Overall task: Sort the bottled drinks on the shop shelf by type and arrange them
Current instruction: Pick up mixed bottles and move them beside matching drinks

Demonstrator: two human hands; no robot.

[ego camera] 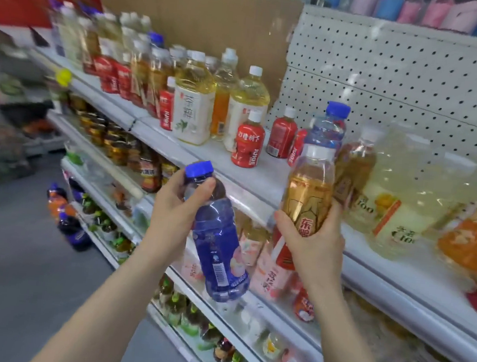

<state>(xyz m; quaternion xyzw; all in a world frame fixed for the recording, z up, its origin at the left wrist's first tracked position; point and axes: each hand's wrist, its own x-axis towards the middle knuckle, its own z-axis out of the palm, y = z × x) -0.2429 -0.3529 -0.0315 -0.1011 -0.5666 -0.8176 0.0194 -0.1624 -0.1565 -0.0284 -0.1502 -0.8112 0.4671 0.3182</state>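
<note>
The left hand (176, 204) is gripping the blue bottle (218, 236) just below its cap, long axis tilting (cap up-left, base down-right). The right hand (312, 245) is clasping the amber bottle (308, 192) upright, cap upward, before the shelf (263, 180) edge.

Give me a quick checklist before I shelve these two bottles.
1. Left hand grip on the blue bottle: ok, fingers curled round its neck.
2. Right hand grip on the amber drink bottle: ok.
3. Caps on both held bottles: ok.
4. Matching blue-capped bottle on the shelf: ok, standing behind the amber one.
5. Bare shelf spot nearby: ok, beside the red juice bottle.
6. Shelf sorted by type: not ok, red juice bottles stand among yellow tea bottles.
</note>
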